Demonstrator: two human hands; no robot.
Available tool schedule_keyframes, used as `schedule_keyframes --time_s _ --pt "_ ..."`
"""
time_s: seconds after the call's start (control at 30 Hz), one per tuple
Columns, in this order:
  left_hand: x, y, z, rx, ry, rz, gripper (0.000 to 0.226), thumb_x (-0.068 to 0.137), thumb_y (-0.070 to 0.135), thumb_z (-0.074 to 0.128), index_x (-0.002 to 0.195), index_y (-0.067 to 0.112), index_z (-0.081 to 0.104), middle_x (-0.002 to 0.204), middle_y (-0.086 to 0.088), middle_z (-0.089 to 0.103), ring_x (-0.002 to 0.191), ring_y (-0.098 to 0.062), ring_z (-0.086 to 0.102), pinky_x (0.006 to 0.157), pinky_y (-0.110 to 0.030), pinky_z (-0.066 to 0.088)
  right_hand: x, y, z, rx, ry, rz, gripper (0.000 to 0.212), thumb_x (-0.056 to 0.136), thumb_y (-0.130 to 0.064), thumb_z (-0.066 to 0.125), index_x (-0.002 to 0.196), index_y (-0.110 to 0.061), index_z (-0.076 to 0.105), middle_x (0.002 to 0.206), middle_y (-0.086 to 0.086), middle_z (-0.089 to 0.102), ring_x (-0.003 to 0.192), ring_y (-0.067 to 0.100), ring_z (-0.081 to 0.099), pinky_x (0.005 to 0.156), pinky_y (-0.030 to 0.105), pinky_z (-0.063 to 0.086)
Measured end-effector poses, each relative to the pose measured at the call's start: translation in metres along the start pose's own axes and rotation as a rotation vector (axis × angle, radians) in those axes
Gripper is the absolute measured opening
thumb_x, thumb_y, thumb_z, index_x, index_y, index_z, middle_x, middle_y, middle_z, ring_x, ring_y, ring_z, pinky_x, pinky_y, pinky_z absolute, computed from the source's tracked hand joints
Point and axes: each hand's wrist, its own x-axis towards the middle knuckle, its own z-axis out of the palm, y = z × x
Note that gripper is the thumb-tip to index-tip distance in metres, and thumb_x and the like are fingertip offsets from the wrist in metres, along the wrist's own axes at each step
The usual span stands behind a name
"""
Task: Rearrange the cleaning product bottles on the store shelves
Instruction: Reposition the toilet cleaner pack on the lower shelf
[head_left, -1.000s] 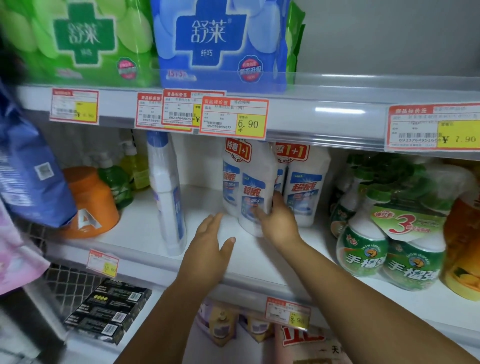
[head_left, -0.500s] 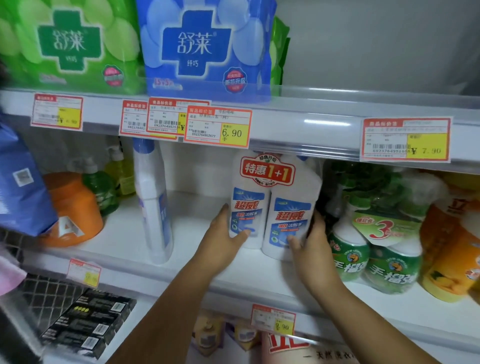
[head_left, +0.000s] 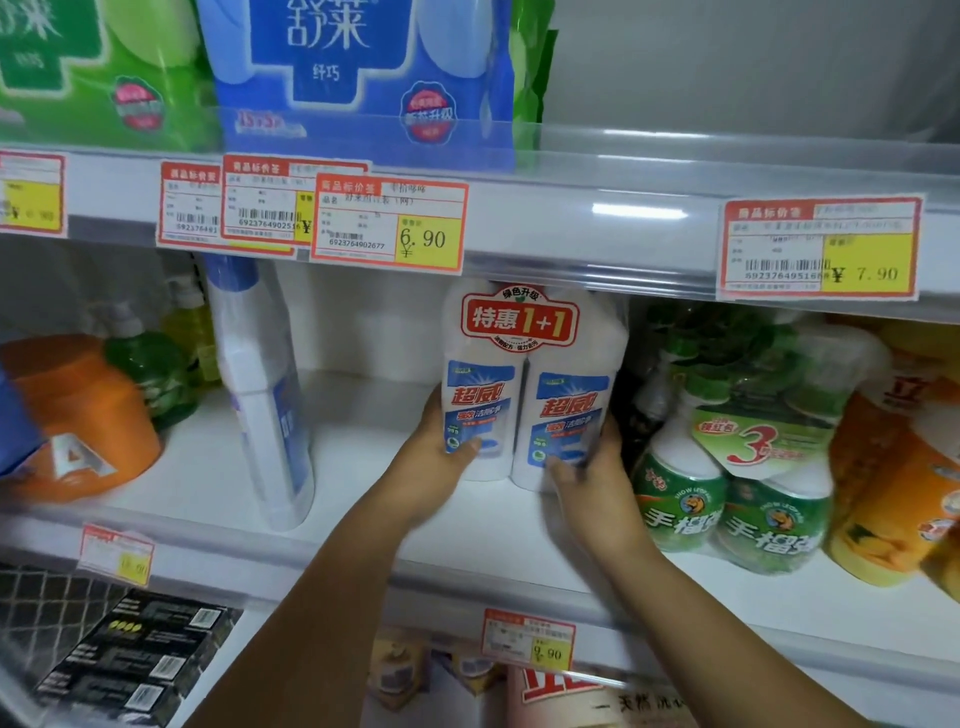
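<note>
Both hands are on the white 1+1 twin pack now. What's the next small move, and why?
Probably set the twin pack squarely down and release. The left hand and right hand grip its sides; it faces front, nearly upright, in the gap between the tall white bottle and the green three-pack.

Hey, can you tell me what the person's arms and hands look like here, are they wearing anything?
Both forearms are bare as far as the picture shows, with no sleeves in view. The left hand and right hand wear no gloves. No watch, bracelet or ring is visible, and no markings show.
</note>
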Motion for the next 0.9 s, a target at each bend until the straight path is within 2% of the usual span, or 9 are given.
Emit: schedule_keyframes --time_s 0.13,0.23,0.3,0.47,0.63,0.83,0.9 --pt "0.003 0.0 0.002 -0.024 -0.021 -0.023 0.051 0.093 0.028 0.051 0.137 0.037 0.025 0.12 0.019 0.043 0.103 -0.002 0.044 0.088 -0.027 0.034 -0.001 -0.001 -0.002 -0.001 0.017 0.019 0.062 0.09 -0.003 0.055 0.143 -0.018 0.027 0.137 -0.001 0.051 0.12 0.011 0.05 0.1 0.024 0.035" --pt "0.005 0.0 0.005 -0.036 -0.008 -0.033 0.048 0.093 0.03 0.051 0.134 0.037 0.027 0.117 0.019 0.046 0.086 0.008 0.05 0.087 -0.028 0.036 0.0 0.001 -0.003 -0.012 0.02 0.025 0.061 0.091 -0.004 0.054 0.143 -0.019 0.026 0.139 -0.001 0.05 0.126 0.014 0.048 0.103 0.025 0.034" --pt "0.006 -0.001 0.006 -0.036 0.008 -0.037 0.048 0.093 0.032 0.05 0.135 0.036 0.026 0.116 0.017 0.047 0.08 0.012 0.047 0.087 -0.028 0.036 0.0 0.003 -0.002 -0.017 0.022 0.026 0.061 0.091 -0.004 0.054 0.142 -0.02 0.026 0.14 -0.001 0.05 0.127 0.015 0.048 0.104 0.026 0.035" --pt "0.01 -0.003 0.008 -0.027 0.032 -0.049 0.05 0.094 0.032 0.049 0.137 0.034 0.025 0.122 0.013 0.047 0.091 0.002 0.047 0.088 -0.029 0.035 -0.001 0.003 -0.002 -0.029 0.018 0.028 0.061 0.092 -0.003 0.052 0.143 -0.021 0.024 0.14 -0.002 0.049 0.126 0.014 0.048 0.102 0.024 0.035" --pt "0.013 -0.007 0.01 -0.026 0.056 -0.059 0.052 0.093 0.033 0.05 0.138 0.034 0.025 0.136 0.007 0.046 0.121 -0.017 0.047 0.088 -0.031 0.036 -0.002 0.002 -0.003 -0.057 0.023 0.036 0.06 0.092 -0.004 0.051 0.142 -0.022 0.024 0.139 -0.001 0.05 0.125 0.017 0.05 0.1 0.023 0.035" --pt "0.009 -0.006 0.012 0.01 0.135 -0.037 0.05 0.09 0.031 0.054 0.136 0.03 0.033 0.133 0.006 0.051 0.118 -0.018 0.052 0.086 -0.028 0.038 -0.005 -0.004 -0.004 -0.079 -0.002 0.045 0.057 0.092 -0.003 0.049 0.142 -0.02 0.025 0.139 -0.001 0.048 0.122 0.009 0.046 0.1 0.02 0.032" --pt "0.002 -0.005 0.01 0.058 0.16 -0.002 0.049 0.089 0.03 0.057 0.134 0.029 0.037 0.132 0.006 0.053 0.116 -0.016 0.053 0.086 -0.027 0.039 -0.008 -0.006 -0.004 -0.099 -0.024 0.05 0.056 0.092 -0.008 0.05 0.142 -0.021 0.026 0.141 0.0 0.045 0.127 0.011 0.044 0.103 0.021 0.03"
